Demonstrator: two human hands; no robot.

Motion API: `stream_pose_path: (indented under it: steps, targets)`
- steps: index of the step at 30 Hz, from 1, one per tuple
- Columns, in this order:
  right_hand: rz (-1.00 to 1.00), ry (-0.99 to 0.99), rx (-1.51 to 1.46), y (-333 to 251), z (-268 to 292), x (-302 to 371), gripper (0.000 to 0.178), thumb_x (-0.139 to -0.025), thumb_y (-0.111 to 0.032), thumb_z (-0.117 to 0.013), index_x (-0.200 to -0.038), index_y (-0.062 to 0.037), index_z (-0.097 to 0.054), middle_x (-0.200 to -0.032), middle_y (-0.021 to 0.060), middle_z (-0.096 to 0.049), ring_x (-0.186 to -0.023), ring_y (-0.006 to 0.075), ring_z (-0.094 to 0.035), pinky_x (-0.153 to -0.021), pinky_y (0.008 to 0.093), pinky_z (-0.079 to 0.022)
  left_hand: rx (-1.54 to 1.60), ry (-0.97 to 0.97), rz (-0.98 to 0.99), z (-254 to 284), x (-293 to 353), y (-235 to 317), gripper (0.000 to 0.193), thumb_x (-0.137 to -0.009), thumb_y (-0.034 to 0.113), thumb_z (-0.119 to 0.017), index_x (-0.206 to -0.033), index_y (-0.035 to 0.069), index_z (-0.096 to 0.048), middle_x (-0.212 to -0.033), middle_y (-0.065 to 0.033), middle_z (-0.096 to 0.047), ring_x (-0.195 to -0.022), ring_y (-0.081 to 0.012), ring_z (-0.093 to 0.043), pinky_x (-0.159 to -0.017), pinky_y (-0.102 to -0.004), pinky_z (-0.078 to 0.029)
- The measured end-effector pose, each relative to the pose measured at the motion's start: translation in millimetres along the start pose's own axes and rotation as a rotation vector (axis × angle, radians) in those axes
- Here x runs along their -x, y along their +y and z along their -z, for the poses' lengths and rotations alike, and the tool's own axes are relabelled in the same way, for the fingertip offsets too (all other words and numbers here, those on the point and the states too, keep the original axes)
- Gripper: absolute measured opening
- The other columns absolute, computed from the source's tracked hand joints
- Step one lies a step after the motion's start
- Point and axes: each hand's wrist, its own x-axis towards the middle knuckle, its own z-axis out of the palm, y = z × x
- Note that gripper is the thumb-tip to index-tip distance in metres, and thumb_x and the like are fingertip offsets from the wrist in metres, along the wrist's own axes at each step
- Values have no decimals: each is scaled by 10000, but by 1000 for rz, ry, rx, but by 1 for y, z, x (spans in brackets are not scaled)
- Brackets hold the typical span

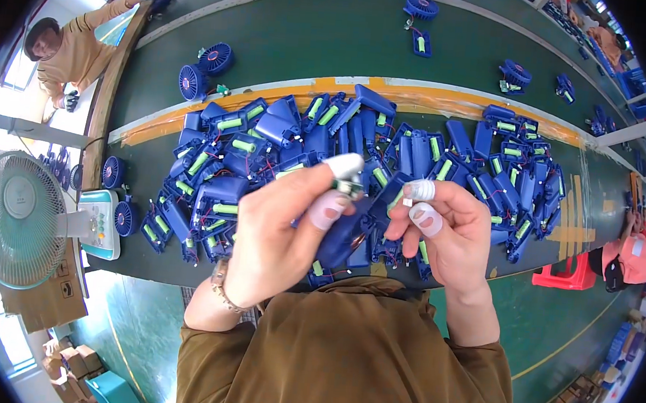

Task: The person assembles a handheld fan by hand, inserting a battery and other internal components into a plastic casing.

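Observation:
In front of my chest, my left hand (276, 232) pinches a small green circuit board (349, 187) between thumb and forefinger. A blurred blue plastic piece (344, 239) shows just below it; whether it is attached I cannot tell. Close by on the right, my right hand (455, 237) grips a tiny white connector (407, 202) with thumb and forefinger. White covers wrap several of my fingertips. Beneath both hands spreads a heap of blue plastic handle shells (275, 129), many holding a light green cylindrical battery (243, 146) and thin red wires.
Beyond a taped ledge (413, 95) runs a green conveyor belt (311, 43) carrying blue fan heads (215, 58) and loose parts. A table fan (19, 214) stands at left, near another person (82, 54). A red stool (569, 273) and a seated person (633, 261) are at right.

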Motion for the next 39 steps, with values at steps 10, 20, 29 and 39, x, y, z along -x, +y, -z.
stream_pose_path:
  steps: [10, 20, 29, 39]
  targets:
    - [80, -5, 230, -8, 1, 10, 229, -1226, -123, -768, -1393, 22, -707, -1131, 117, -851, -898, 115, -755, -737, 268, -579, -120, -107, -194, -29, -14, 5, 235, -1106, 56, -906, -1316, -14, -827, -1171, -144, -926, -1004, -227, -906, -894, -334, -694]
    - [938, -50, 1076, 13, 16, -17, 264, -1046, 15, -855, -1276, 44, -729, -1037, 215, -842, -756, 335, -800, -644, 397, -631, -6, -108, -72, -29, -14, -4, 211, -1118, 75, -877, -1315, 18, -831, -1004, -131, -871, -800, -279, -850, -717, -376, -658]
    - [829, -97, 938, 14, 2, -22, 261, -967, 83, -867, -1197, 40, -751, -1002, 194, -818, -730, 303, -795, -601, 394, -594, 47, -140, 9, -15, -9, -6, 135, -1109, 57, -857, -1226, 8, -812, -962, -127, -838, -731, -285, -800, -665, -385, -619]
    - [469, -269, 754, 0, -2, -22, 228, -1009, 74, -887, -1206, 32, -780, -1017, 165, -823, -838, 318, -821, -727, 391, -633, -73, -332, -64, 8, -7, -14, 51, -1145, 26, -785, -1162, -22, -784, -961, -112, -875, -853, -215, -892, -775, -327, -667]
